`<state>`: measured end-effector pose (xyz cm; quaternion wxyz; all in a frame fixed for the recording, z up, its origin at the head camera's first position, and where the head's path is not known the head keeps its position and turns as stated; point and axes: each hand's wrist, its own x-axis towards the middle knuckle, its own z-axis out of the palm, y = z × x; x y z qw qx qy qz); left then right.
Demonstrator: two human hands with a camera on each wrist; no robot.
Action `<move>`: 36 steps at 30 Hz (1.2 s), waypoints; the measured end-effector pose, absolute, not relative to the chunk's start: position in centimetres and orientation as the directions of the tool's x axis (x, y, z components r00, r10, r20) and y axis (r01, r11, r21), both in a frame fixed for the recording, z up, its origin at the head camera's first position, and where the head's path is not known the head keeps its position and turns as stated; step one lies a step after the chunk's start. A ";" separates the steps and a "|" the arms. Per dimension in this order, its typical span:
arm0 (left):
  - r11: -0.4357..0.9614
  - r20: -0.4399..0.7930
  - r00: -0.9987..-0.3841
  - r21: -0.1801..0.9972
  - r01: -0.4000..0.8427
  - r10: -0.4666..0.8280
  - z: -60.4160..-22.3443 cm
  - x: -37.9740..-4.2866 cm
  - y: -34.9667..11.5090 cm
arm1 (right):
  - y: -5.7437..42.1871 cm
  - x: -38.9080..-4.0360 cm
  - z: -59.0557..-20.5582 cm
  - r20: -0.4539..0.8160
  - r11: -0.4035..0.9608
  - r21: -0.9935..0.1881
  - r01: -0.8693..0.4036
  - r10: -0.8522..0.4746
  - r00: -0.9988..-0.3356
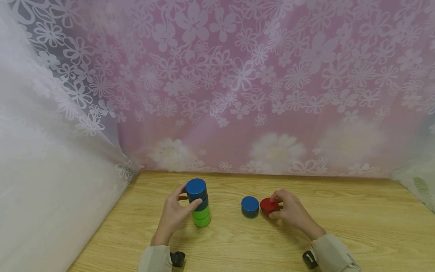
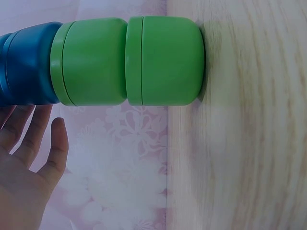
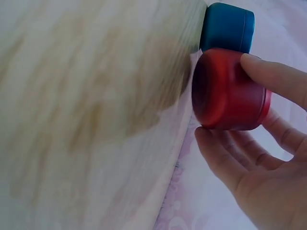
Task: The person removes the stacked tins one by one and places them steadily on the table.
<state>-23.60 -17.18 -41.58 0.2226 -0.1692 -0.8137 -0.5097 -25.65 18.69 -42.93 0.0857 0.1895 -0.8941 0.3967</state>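
A stack of small round lidded tins stands on the left of the table, with two green tins (image 1: 202, 217) at the bottom and two blue tins (image 1: 196, 189) on top. My left hand (image 1: 175, 211) grips the blue part of the stack, thumb across the front and fingers behind. To the right, my right hand (image 1: 290, 209) holds a red tin (image 3: 230, 91) between thumb and fingers. The red tin is tilted, its base showing in the right wrist view. Close beside it, a single blue tin (image 1: 250, 207) sits upright on the table.
The wooden table (image 1: 231, 245) runs back to a pink flowered curtain (image 1: 238, 94). A pale curtain (image 1: 51, 170) hangs along the left side. Each wrist bears a black strap mount, such as the left mount (image 1: 178, 259).
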 end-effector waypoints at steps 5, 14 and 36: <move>0.428 0.536 -0.843 0.751 0.502 0.050 -41.6 -23.6 -17.2 | 18.5 -25.7 -42.9 0.294 0.639 -0.652 -0.407 -0.281 -0.913; 0.433 0.539 -0.841 0.747 0.505 0.053 -41.5 -23.6 -17.2 | 18.3 -25.7 -42.9 0.254 0.638 -0.669 -0.381 -0.285 -0.924; 0.419 0.455 -0.882 0.783 0.460 0.119 -42.1 -23.6 -17.5 | 17.7 -25.2 -40.0 0.280 0.601 -0.698 -0.390 -0.273 -0.921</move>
